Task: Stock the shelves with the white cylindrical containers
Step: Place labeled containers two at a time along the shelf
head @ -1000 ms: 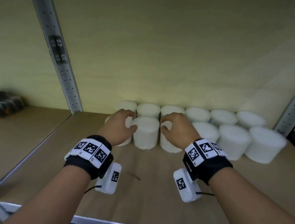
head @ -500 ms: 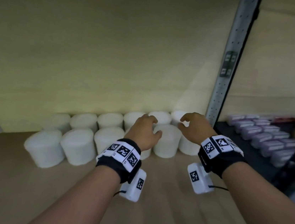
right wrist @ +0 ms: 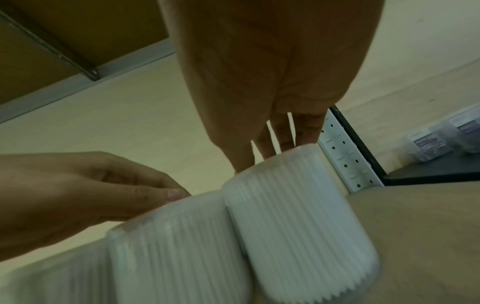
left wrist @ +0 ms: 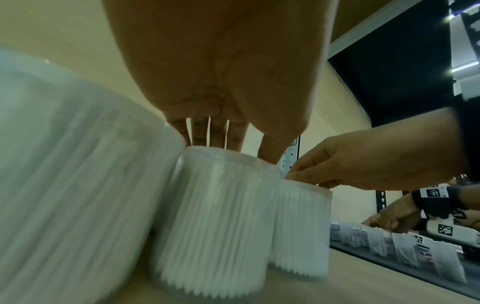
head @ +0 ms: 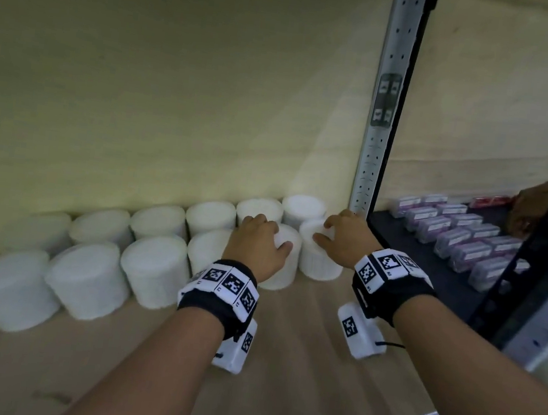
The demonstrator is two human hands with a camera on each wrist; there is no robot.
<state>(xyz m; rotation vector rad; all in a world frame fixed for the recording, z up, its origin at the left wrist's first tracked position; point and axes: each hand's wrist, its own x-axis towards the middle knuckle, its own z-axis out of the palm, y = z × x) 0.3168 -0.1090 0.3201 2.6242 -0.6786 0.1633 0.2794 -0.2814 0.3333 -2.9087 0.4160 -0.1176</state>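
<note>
Behind each hand, left [head: 256, 244] and right [head: 348, 239], a black wristband [head: 219, 300] carries white square-coded tags, with a white camera box [head: 359, 331] and thin black cable underneath; forearms bare.

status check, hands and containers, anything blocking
Left hand grips the top of one front-row container. Right hand grips the end container. Metal post close beside it.

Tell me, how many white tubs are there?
12 containers: six in the back row by the wall, six in the front row; left hand and right hand grip its rightmost two. None looks hidden.
</note>
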